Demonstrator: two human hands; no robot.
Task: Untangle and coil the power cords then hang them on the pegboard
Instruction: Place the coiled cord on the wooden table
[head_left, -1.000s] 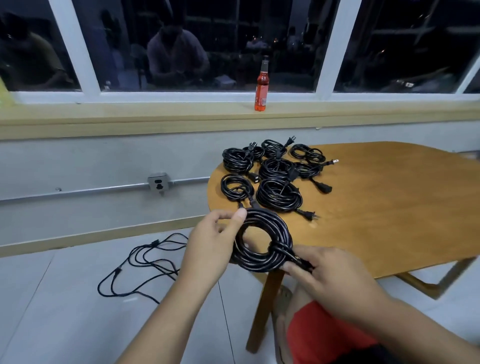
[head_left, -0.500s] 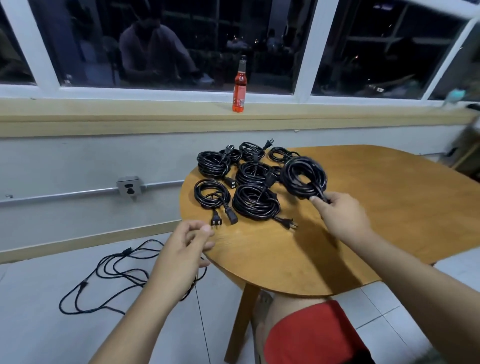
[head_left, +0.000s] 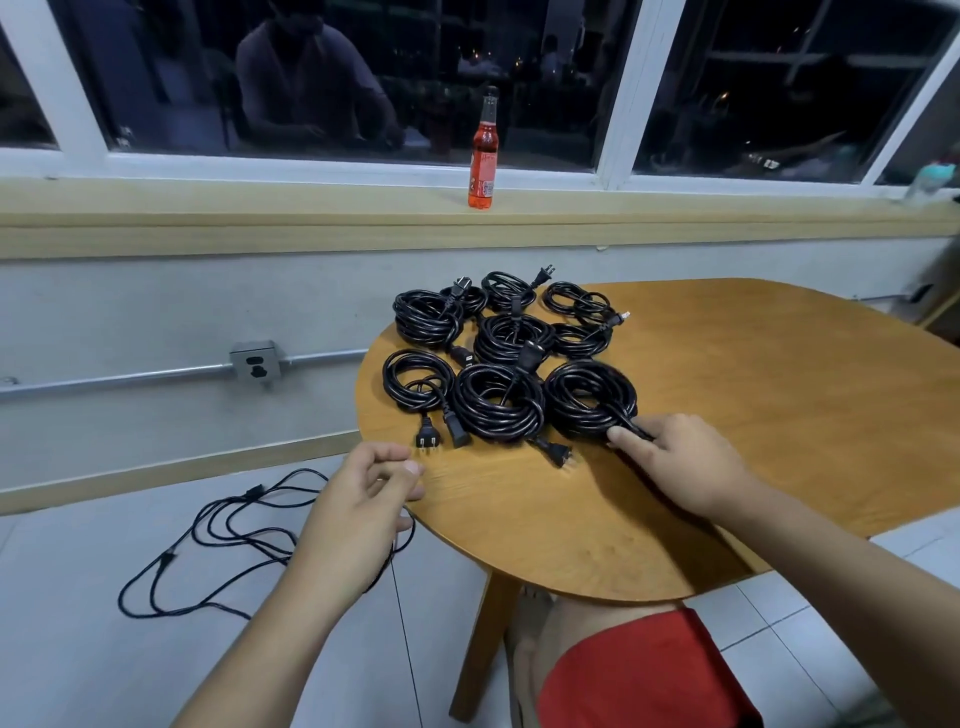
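Observation:
Several coiled black power cords (head_left: 511, 335) lie grouped at the left end of the round wooden table (head_left: 753, 389). The nearest right coil (head_left: 589, 402) rests flat on the tabletop. My right hand (head_left: 685, 467) is at its near edge and pinches the cord end that runs under my fingers. My left hand (head_left: 358, 509) hovers at the table's left edge, fingers loosely curled, holding nothing. One loose, uncoiled black cord (head_left: 223, 540) sprawls on the tiled floor to the left. No pegboard is in view.
An orange bottle (head_left: 483, 156) stands on the window ledge behind the table. A metal outlet box (head_left: 255, 361) with conduit is fixed to the wall at left. My knee in red shorts (head_left: 639, 670) is under the table beside its wooden leg (head_left: 483, 644).
My left hand let go of the coil. My right hand carried it from the near edge over the table and set it down beside the other coils.

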